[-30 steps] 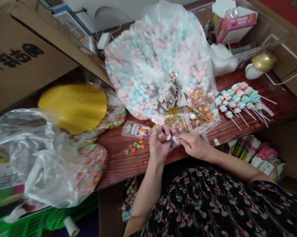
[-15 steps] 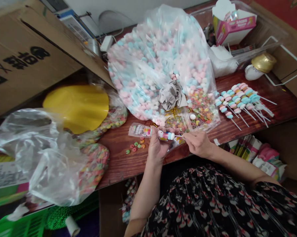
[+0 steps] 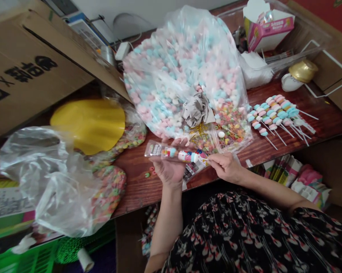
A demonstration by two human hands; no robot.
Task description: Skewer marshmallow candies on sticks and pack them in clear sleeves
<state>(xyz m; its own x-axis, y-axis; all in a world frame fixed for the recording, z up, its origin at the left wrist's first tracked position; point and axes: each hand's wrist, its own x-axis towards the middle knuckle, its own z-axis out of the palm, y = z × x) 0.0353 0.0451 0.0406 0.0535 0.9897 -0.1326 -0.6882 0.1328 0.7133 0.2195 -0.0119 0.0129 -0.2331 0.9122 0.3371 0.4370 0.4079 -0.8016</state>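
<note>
We see the left hand point(image 3: 169, 167) palm up, fingers loosely spread, with a clear printed sleeve point(image 3: 156, 150) lying across it, and a candy stick point(image 3: 186, 156) of marshmallows and rings sits inside that sleeve, over the near edge of the table. The right hand point(image 3: 224, 167) is pressed together in a pinch at the stick's white end, just right of the sleeve's mouth; we can't tell exactly how far in the stick goes. As far as we can see, one stick is in its sleeve, while a row of about ten bare sticks point(image 3: 278, 117) lies at right on the table, none sleeved. Most of the stock is left: a big bag of pink and blue marshmallows point(image 3: 176, 76) fills the middle, with cereal rings point(image 3: 230, 121) heaped at its near right, a crumpled gray wad point(image 3: 196, 110) on top and gold ties point(image 3: 199, 132) just below it. The table point(image 3: 136, 193) is dark reddish wood. At left there's a yellow disc point(image 3: 87, 127) and a clear bag point(image 3: 40, 170) beside a bag of rings point(image 3: 110, 195), with a cardboard box point(image 3: 31, 76) leaning over them. Far right we have a pink carton point(image 3: 269, 32) and a gold pot point(image 3: 303, 71). Below the table, near left, is a green crate point(image 3: 25, 258), and a floral sleeve point(image 3: 244, 235) fills the near right.
</note>
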